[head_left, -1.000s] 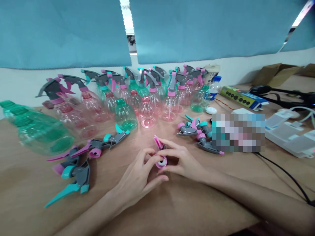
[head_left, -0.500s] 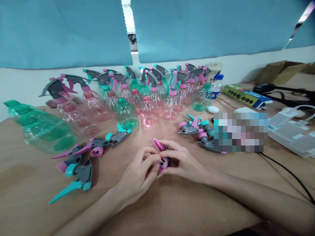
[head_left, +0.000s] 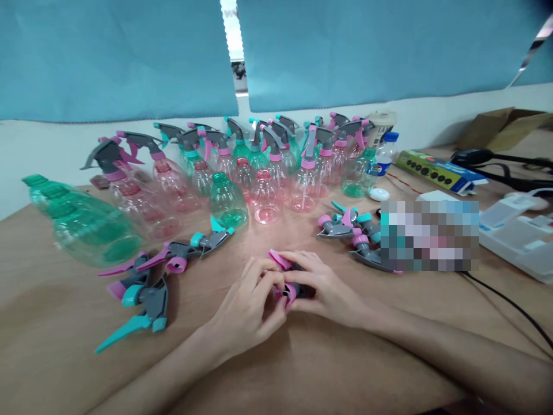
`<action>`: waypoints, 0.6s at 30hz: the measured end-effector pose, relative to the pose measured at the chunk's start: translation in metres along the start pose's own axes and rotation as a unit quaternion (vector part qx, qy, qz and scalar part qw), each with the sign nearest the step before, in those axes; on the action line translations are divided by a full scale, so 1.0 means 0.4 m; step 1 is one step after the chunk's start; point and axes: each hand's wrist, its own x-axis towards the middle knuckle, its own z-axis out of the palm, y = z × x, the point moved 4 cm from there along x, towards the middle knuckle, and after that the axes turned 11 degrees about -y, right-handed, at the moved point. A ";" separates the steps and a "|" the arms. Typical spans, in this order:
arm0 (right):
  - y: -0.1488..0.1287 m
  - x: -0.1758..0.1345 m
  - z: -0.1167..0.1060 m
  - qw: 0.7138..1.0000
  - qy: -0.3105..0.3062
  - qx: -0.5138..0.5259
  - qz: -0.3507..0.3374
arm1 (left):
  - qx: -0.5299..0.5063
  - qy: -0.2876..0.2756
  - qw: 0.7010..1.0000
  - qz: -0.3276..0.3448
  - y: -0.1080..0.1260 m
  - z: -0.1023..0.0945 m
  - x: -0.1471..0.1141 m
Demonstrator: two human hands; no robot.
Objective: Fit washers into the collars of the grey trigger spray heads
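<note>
Both hands meet low in the middle of the view around one pink and grey spray trigger head. My right hand grips its grey body from the right, thumb below and fingers above. My left hand is closed at the pink collar, its fingertips pinching at the collar's opening; whatever small part may sit between them is hidden. The pink lever sticks up above the fingers. Left of my hands lie several loose trigger heads, among them a turquoise and grey one and a pink-collared one.
Behind the hands stand many pink and green bottles, including an uncapped green bottle and an uncapped pink bottle. More trigger heads lie at right beside a blurred patch. Green bottles lean at left; a white plastic tray lies far right.
The view has shifted slightly, so the bottles sit a little further right. My left fingers have moved slightly over the collar's opening; both hands keep hold of the trigger head.
</note>
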 end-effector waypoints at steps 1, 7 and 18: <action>0.000 0.000 0.001 1.000 0.000 0.000 -0.002 | 0.005 -0.002 1.000 0.002 0.001 0.000 0.000; 0.013 -0.002 0.002 1.000 0.014 0.011 0.015 | 0.030 -0.005 1.000 -0.002 0.008 0.004 -0.009; 0.030 0.002 -0.012 0.990 0.035 0.116 0.074 | 0.028 0.077 0.996 -0.026 -0.006 -0.011 -0.020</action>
